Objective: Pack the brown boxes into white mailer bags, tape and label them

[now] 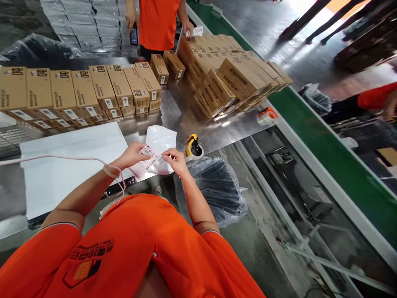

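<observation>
My left hand point(132, 155) and my right hand point(176, 160) both pinch a white shipping label point(148, 159) with a barcode, holding it just above the near edge of the steel table point(180, 111). Under the label lies a white plastic mailer bag point(159, 142). A yellow and black tape dispenser point(192, 146) sits right of my right hand. A thin white cable loops from my left wrist across the table.
Rows of brown cardboard boxes point(77, 93) line the far side, with a taller stack point(235, 80) at the right. A large white sheet point(68, 165) lies at left. A person in orange point(158, 22) stands opposite. A black plastic-wrapped bin point(217, 186) stands below the table.
</observation>
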### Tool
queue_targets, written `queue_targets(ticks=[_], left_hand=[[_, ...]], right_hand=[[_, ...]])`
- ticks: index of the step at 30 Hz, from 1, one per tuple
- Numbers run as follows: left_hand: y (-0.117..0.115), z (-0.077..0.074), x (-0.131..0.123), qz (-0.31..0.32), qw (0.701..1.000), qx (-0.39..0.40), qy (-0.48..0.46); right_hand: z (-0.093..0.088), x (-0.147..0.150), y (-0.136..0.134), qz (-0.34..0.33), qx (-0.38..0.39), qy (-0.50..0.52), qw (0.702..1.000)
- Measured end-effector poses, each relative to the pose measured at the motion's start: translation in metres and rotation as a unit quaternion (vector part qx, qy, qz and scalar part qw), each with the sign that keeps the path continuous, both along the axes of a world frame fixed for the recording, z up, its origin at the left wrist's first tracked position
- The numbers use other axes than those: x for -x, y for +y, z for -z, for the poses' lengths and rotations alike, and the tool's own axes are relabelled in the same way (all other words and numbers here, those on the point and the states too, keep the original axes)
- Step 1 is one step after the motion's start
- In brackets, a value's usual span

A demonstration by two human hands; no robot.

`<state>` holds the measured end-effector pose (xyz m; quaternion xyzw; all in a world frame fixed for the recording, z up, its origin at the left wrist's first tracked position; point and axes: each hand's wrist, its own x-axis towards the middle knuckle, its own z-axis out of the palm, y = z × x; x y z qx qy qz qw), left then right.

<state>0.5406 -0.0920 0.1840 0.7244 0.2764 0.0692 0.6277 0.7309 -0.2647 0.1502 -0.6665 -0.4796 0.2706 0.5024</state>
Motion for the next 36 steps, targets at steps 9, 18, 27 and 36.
queue_targets(ticks=[9, 18, 27, 36], left_hand=[[0.002, -0.006, 0.0, 0.035, 0.999, -0.039, 0.002], [0.002, 0.01, 0.003, 0.057, 0.993, -0.108, 0.004], [-0.01, 0.021, -0.004, 0.141, 0.873, -0.421, -0.202], [-0.017, 0.042, -0.015, 0.186, 0.887, -0.384, -0.178]], right_hand=[[-0.007, -0.003, 0.0, -0.014, -0.003, 0.009, 1.0], [-0.013, 0.007, 0.0, -0.001, 0.023, 0.131, 0.991], [-0.021, 0.02, -0.003, -0.017, 0.078, 0.292, 0.953], [-0.021, 0.023, -0.01, -0.029, 0.106, 0.31, 0.944]])
